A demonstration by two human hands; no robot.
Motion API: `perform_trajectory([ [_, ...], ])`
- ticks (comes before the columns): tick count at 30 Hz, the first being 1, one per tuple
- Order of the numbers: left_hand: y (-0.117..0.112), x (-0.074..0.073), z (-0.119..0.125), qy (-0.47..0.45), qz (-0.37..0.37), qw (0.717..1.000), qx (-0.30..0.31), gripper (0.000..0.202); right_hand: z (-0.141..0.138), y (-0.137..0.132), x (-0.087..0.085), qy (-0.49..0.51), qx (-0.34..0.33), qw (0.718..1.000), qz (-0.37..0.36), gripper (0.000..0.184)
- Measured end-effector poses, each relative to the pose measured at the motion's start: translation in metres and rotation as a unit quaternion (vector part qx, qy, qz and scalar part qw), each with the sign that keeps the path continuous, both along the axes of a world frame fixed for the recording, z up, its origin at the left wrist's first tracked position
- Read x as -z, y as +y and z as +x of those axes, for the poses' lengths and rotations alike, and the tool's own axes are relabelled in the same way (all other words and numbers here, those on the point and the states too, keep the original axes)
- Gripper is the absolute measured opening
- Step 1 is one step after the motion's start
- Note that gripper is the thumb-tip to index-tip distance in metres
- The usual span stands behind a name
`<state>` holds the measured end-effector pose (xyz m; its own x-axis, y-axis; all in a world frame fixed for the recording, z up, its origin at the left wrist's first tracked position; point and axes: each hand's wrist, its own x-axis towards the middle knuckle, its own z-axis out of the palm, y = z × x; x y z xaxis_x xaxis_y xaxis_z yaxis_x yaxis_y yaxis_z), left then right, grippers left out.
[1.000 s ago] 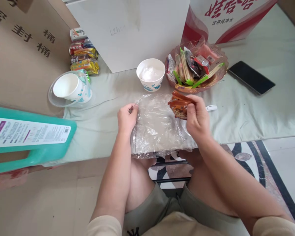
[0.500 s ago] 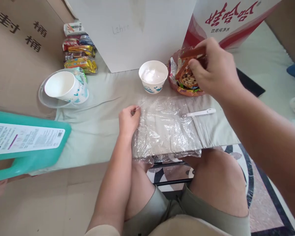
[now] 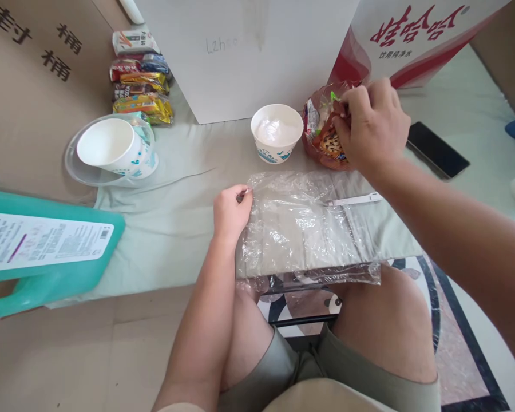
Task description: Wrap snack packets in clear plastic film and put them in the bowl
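My left hand [image 3: 233, 209] is closed at the left edge of a clear plastic sheet [image 3: 278, 229], its fingers pinching the upper left corner. The crinkled sheet lies flat and hangs over the table's front edge. My right hand [image 3: 375, 123] reaches over a round reddish-brown basket [image 3: 321, 162] of wrapped snacks, fingers closed on a brown snack packet [image 3: 342, 110]. A cookie packet [image 3: 331, 143] shows beside the fingers; the hand hides the basket's right side. Left of the basket stands a white paper bowl [image 3: 277, 137] with something clear and shiny inside. A slim white-handled tool [image 3: 356, 199] lies across the sheet.
Tilted paper bowls [image 3: 107, 146] rest in a clear basin [image 3: 71, 163] at left, near stacked snack packs [image 3: 141, 106]. A teal jug [image 3: 107, 229] lies at the left edge. White boxes [image 3: 257, 57] stand behind. A black phone [image 3: 438, 150] lies right.
My right hand has lowered slightly into the basket, and the brown packet sits lower among the snacks. More of the phone shows. My left hand keeps its place at the sheet's edge.
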<state>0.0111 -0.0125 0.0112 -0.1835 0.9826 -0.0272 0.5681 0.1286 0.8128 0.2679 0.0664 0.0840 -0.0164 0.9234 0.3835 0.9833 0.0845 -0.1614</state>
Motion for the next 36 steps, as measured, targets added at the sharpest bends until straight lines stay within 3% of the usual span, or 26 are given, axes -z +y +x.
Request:
perform_trajectory([
  [5,0.001,0.003,0.000,0.015,-0.005,1.000,-0.006,0.018,0.003,0.002,0.008,-0.035,-0.045,0.998,-0.005,0.019],
  [10,0.003,0.002,0.001,0.028,0.000,1.000,-0.002,0.017,0.000,0.003,0.021,0.044,-0.146,0.988,-0.007,0.008],
  [12,0.004,0.002,0.001,0.032,0.003,0.999,-0.004,0.017,0.001,0.000,0.016,0.071,-0.168,0.983,-0.012,0.008],
  [15,0.005,0.003,-0.001,0.033,0.008,0.999,-0.009,0.018,0.013,-0.007,-0.009,0.080,-0.173,0.981,0.015,0.014],
  [17,0.005,0.004,-0.002,0.032,0.005,0.999,-0.007,0.020,0.028,-0.009,-0.030,0.094,-0.158,0.981,0.066,0.021],
  [19,0.005,0.004,-0.002,0.034,0.002,0.999,-0.002,0.022,0.048,-0.004,-0.047,0.114,-0.099,0.983,0.107,0.033],
  [21,0.004,0.003,-0.001,0.037,-0.001,0.999,0.001,0.022,0.067,0.007,-0.055,0.113,0.000,0.991,0.068,0.035],
  [24,0.003,0.001,0.000,0.037,-0.010,0.999,-0.005,0.021,0.092,0.033,-0.050,0.112,0.080,0.990,-0.021,0.033],
  [29,0.004,0.002,0.000,0.035,-0.010,0.999,-0.014,0.021,0.120,0.071,-0.028,0.036,-0.008,0.996,-0.076,0.019],
  [32,0.005,0.004,0.000,0.032,-0.007,0.999,-0.016,0.021,0.119,0.074,-0.022,-0.017,0.015,0.993,-0.118,0.014],
  [36,0.007,0.003,0.001,0.037,-0.022,0.999,-0.018,0.023,0.101,0.063,-0.023,-0.040,0.046,0.986,-0.157,0.025],
])
